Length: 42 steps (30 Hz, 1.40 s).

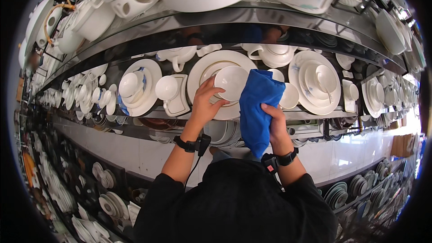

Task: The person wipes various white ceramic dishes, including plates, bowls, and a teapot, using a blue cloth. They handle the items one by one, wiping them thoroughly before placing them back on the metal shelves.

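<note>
A small round white ceramic bowl, tilted before a large gold-rimmed white plate at twelve o'clock, is gripped by the closed left hand so that the blue cloth, clutched in the right hand, can be pressed against it.

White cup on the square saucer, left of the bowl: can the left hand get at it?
Probably yes: the left hand grips the bowl beside that cup, nothing between them, but must release first.

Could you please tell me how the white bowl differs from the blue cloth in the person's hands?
The white bowl is rigid, glossy and round; the blue cloth is soft, matte and hangs crumpled. The left hand grips the bowl's rim, while the right hand bunches the cloth. Both are held before the shelf.
</note>
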Available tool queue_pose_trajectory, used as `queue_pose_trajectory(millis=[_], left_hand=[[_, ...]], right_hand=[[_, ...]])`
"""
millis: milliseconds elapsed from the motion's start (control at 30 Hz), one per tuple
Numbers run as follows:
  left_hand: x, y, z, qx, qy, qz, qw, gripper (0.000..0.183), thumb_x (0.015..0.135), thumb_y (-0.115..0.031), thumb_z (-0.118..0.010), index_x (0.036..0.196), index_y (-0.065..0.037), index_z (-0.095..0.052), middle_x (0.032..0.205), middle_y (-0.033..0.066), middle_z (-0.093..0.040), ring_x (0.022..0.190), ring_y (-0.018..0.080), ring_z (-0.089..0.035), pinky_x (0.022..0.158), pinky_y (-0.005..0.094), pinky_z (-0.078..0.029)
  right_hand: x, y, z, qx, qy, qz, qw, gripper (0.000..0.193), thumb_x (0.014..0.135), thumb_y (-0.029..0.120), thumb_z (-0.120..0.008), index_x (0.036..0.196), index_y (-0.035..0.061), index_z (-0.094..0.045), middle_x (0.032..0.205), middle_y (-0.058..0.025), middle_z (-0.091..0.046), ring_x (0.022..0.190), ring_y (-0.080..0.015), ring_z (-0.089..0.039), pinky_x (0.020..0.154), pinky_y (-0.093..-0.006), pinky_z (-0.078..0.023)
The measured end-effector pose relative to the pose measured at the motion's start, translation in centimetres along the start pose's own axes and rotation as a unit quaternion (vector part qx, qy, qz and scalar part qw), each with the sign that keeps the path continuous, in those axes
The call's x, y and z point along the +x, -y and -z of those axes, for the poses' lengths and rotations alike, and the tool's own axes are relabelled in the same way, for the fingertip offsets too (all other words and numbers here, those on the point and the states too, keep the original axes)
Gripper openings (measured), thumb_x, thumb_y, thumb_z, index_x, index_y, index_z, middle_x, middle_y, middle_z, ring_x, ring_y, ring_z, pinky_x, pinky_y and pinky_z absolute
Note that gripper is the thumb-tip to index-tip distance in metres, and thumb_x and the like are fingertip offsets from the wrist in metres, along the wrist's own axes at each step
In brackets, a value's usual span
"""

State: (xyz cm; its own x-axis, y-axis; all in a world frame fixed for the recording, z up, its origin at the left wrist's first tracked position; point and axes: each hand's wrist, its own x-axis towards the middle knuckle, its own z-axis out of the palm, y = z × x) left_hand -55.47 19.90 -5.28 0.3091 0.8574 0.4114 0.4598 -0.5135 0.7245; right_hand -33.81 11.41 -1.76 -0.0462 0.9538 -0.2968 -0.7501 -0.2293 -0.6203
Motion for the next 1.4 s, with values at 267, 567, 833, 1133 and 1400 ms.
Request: queue_pose_trajectory(millis=[267, 567, 833, 1133, 1400], left_hand=[[-0.1, 3.8, 1.1, 0.014, -0.011, -0.002, 1.0, 0.038, 0.06, -0.008, -0.085, 0.093, -0.004, -0.067, 0.13, 0.0222, -0.057, 0.123, 0.0409, -0.05, 0.1, 0.0439, -0.043], [0.0, 4.0, 0.8, 0.015, 0.005, 0.031, 0.999, 0.049, 0.065, -0.012, -0.084, 0.111, -0.006, -0.066, 0.135, 0.0231, -0.052, 0.129, 0.0404, -0.045, 0.105, 0.0436, -0.039], [-5.0, -0.3, 2.3, 0.033, -0.083, 0.022, 0.996, 0.035, 0.076, -0.005, -0.075, 0.11, -0.002, -0.065, 0.122, 0.0184, -0.062, 0.114, 0.0334, -0.058, 0.095, 0.0412, -0.047], [-10.6, 2.3, 8.4, 0.105, -0.241, 0.166, 0.95, 0.075, 0.074, -0.01, -0.079, 0.138, -0.005, -0.041, 0.139, 0.0171, -0.042, 0.124, 0.0296, -0.046, 0.096, 0.0411, -0.044], [-5.4, 10.9, 12.3, -0.035, -0.106, 0.153, 0.982, 0.109, 0.063, -0.023, -0.088, 0.146, 0.003, -0.023, 0.143, 0.0242, -0.036, 0.134, 0.0361, -0.037, 0.111, 0.0402, -0.031]], right_hand=[[3.5, -2.8, -1.0, -0.02, 0.009, -0.027, 0.999, 0.055, 0.084, 0.017, -0.062, 0.133, -0.0022, -0.043, 0.12, -0.0184, -0.059, 0.103, -0.0294, -0.062, 0.093, -0.0408, -0.05], [4.0, -2.6, -0.7, -0.024, -0.007, -0.031, 0.999, 0.051, 0.085, 0.018, -0.062, 0.13, -0.0024, -0.047, 0.117, -0.0168, -0.062, 0.101, -0.0277, -0.063, 0.09, -0.0397, -0.052], [0.9, -0.9, 0.9, 0.012, 0.008, -0.003, 1.0, 0.055, 0.083, 0.017, -0.065, 0.13, -0.0025, -0.045, 0.117, -0.0176, -0.06, 0.102, -0.0293, -0.062, 0.09, -0.0404, -0.051], [-2.9, -2.9, 0.5, -0.039, 0.06, -0.033, 0.997, 0.057, 0.083, 0.013, -0.066, 0.133, -0.0008, -0.042, 0.122, -0.0168, -0.057, 0.108, -0.0286, -0.059, 0.093, -0.0407, -0.049], [-1.7, -10.1, -4.7, -0.101, -0.002, -0.013, 0.995, 0.052, 0.087, 0.018, -0.066, 0.131, -0.0033, -0.044, 0.118, -0.0164, -0.059, 0.104, -0.0258, -0.061, 0.091, -0.0381, -0.05]])
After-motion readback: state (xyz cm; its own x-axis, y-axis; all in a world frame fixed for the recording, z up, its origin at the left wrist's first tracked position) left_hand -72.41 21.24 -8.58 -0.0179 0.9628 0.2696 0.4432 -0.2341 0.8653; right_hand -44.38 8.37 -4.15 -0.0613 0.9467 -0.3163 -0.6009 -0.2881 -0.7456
